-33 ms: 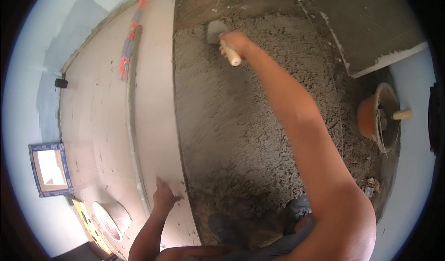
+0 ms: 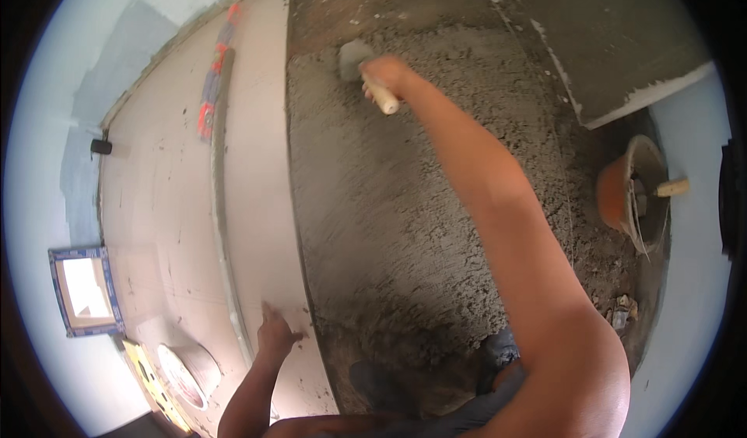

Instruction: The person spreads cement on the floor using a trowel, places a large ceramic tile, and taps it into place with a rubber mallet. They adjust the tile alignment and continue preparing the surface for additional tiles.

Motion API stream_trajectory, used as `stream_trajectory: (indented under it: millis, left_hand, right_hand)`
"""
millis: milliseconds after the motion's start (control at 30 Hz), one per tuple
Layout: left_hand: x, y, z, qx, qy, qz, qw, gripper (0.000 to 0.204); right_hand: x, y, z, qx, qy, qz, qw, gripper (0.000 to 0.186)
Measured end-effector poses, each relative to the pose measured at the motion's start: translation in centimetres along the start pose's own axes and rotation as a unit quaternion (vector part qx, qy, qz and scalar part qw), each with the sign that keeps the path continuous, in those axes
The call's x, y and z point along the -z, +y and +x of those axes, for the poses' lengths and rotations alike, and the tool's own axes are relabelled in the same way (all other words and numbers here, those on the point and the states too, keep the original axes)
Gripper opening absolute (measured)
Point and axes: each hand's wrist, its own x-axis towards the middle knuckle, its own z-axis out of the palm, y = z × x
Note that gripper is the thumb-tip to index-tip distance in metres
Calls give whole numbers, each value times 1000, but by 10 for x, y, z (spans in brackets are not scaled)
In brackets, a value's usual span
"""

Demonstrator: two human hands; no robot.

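Right grip (image 2: 385, 76) was clamped round a grey-bladed, wooden-handled trowel (image 2: 355, 59), rough grey mortar (image 2: 381, 189) below it. Left grip (image 2: 276, 335) was splayed over smooth pale tiles (image 2: 261, 204).

The trowel (image 2: 352, 57) in my right hand (image 2: 385, 75) has a grey, metal-looking blade and a pale, smooth handle that looks like wood. Mid-frame, the mortar (image 2: 366, 181) is damp and matt, coarse and grainy toward the right, finer and streaked toward the left. Around my left hand (image 2: 276, 335), the pale tiles (image 2: 261, 166) are smooth with a soft gloss, flecked with dark grit. The long bar (image 2: 221, 204) on them is dull grey. At right I see an orange, plastic-looking bucket (image 2: 613, 190) with a grey-crusted rim, beside a smooth, pale blue wall (image 2: 689, 142).
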Motion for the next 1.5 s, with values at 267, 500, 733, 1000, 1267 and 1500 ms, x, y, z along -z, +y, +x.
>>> stream_trajectory:
  millis: [267,500,733,1000,1267,1500]
  left_hand:
    - [-7,-10,1,5,4,12,1000,110]
    - [-5,-15,3,17,-12,46,999,119]
    - [-35,-30,25,-8,31,38,999,106]
    - [-14,-17,11,-26,42,82,995,110]
    - [-22,-25,14,-25,35,79,996,117]
    - [-5,-13,9,-6,10,109,994,116]
  right_hand:
    - [89,6,-74,-115,-10,-160,980,43]
    - [158,15,-289,-103,-47,-181,977,43]
    - [126,-43,-481,-92,-206,-276,934,31]
    - [66,-42,-539,-170,-344,-356,852,25]
    - [-3,-21,-522,-108,-440,-279,846,33]
    - [-56,-8,-522,-107,-418,-199,880,36]
